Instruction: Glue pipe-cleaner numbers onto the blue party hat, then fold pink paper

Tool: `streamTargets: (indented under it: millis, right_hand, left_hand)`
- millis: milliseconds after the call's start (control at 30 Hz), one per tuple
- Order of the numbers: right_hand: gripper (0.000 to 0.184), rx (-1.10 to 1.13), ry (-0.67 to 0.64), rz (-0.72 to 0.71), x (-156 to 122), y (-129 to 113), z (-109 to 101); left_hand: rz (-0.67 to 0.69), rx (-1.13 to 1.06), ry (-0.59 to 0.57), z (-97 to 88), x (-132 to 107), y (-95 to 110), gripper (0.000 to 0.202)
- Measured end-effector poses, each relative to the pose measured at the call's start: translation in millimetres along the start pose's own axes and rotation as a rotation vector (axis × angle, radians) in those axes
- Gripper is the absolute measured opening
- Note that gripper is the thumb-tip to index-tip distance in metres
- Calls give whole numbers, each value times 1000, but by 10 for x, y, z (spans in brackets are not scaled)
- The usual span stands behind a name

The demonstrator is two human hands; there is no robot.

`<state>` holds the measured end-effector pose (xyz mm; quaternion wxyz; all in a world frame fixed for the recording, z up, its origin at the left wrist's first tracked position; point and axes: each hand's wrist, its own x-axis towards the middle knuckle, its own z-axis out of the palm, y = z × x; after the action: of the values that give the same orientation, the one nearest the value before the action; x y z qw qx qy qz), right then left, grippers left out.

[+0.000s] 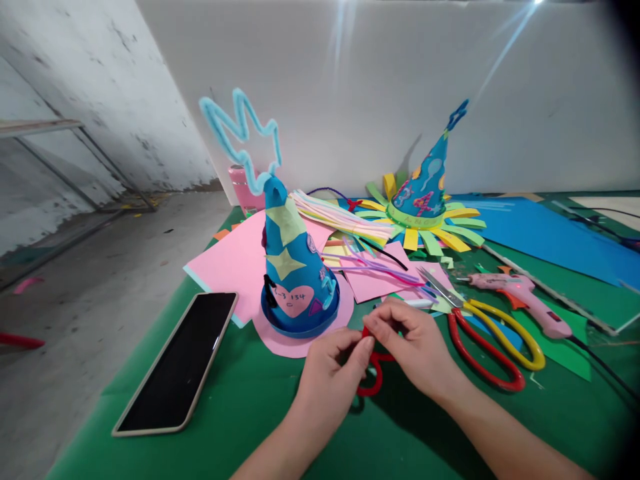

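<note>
Between my two hands is a red pipe cleaner, bent into loops that hang below my fingers. My left hand pinches it from the left, and my right hand pinches it close by, fingertips nearly touching. Part of the red loops is hidden behind the fingers. Just beyond my left hand stands a blue paper cone hat with green stars, a pink heart and small stickers. A light blue pipe cleaner shape rises from its tip. Under the hat lies a pink paper disc.
A phone lies at left near the table edge. Scissors and a pink glue gun with its cord are at right. Behind are a bundle of pipe cleaners, a second cone hat, blue card and a pink bottle.
</note>
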<state>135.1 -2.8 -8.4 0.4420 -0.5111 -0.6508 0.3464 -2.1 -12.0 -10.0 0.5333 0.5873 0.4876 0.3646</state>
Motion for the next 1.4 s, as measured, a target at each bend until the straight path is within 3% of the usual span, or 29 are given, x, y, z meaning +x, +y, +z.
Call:
streamTargets:
  millis: [67,133,400,567,800,1100,1233,1400]
  right_hand:
    - [22,106,-50,50,17,20,-41]
    - [24,177,-92,84,33,37,-67]
    - [17,46,5,-44,50,67,-153]
    - [9,-73,-41,-98,37,19,-137]
    - [16,-226,48,-79,9,-19,-36]
    - [21,-298,84,-114,-12,-46,19]
    - [23,-254,98,-97,-16,-51,32]
    - [25,46,46,60,9,33,-5]
  left_hand:
    - [-70,-137,-124,-31,-6,17,26]
    - [-121,-211,-170,-44,-10,28,25]
    - [-166,-134,-66,-7,7,38,28]
    - [-144,-77,-30,8,-6,24,27]
    - [-111,-16,67,64,-11,37,26]
    - [-110,-14,50,96,-8,-33,27]
    - [-148,-102,36,101,3,-17,27]
    - [-229,-403,22,70,8,-19,23]
